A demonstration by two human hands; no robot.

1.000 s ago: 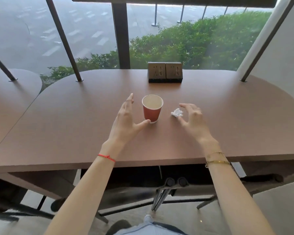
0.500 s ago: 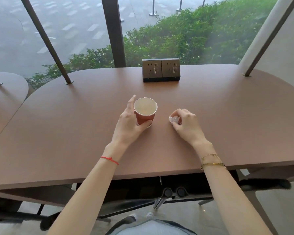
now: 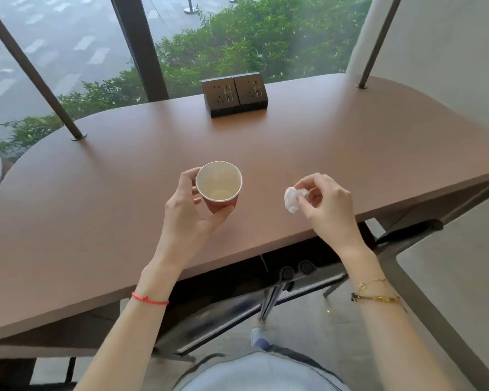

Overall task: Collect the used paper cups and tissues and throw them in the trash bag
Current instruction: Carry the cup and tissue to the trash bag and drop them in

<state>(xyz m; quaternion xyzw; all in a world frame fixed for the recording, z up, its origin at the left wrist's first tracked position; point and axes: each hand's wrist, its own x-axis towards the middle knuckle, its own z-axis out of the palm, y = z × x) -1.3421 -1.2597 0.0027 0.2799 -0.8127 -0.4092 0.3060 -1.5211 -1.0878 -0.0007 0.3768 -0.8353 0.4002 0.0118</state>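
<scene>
A red paper cup [image 3: 219, 187] with a white inside is lifted off the brown table [image 3: 336, 153], upright, and looks nearly empty. My left hand [image 3: 188, 213] is wrapped around its side from the left. A crumpled white tissue [image 3: 292, 199] hangs above the table, pinched between the thumb and fingers of my right hand [image 3: 328, 206]. No trash bag is in view.
A dark double power socket box [image 3: 235, 93] stands at the table's far edge. Slanted metal posts [image 3: 76, 134] rise from the tabletop at the left and at the far right [image 3: 361, 86]. A window with bushes lies behind. A chair frame [image 3: 280, 280] sits under the table.
My left hand closed on the cup and lifted it off the table. My right hand pinched the tissue and raised it. The view has tilted and moved nearer.
</scene>
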